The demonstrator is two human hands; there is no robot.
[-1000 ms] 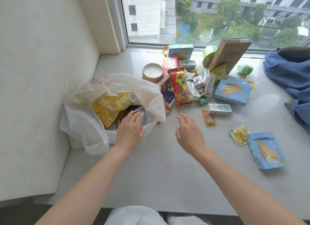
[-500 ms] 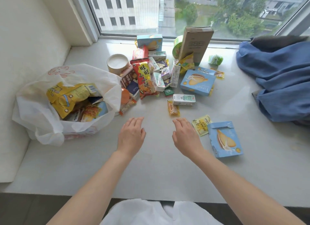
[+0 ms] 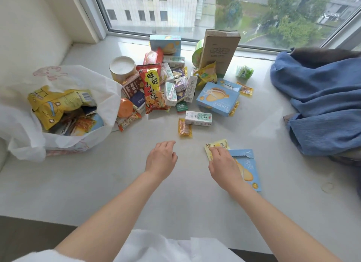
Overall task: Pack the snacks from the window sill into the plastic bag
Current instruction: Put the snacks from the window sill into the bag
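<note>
Head view: your right hand [image 3: 222,162], fingers loosely extended, touches the yellow sachet [image 3: 215,146]; the plastic bag [image 3: 64,81] lies well left, nearer your relaxed left hand [image 3: 161,158].

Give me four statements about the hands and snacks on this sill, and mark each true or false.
1. The right hand touches the yellow sachet. True.
2. The left hand holds the small milk carton. False: it holds nothing; the carton lies apart on the sill.
3. The plastic bag already contains a yellow popcorn packet. True.
4. The brown cardboard box lies flat. False: it stands upright by the window.
</note>
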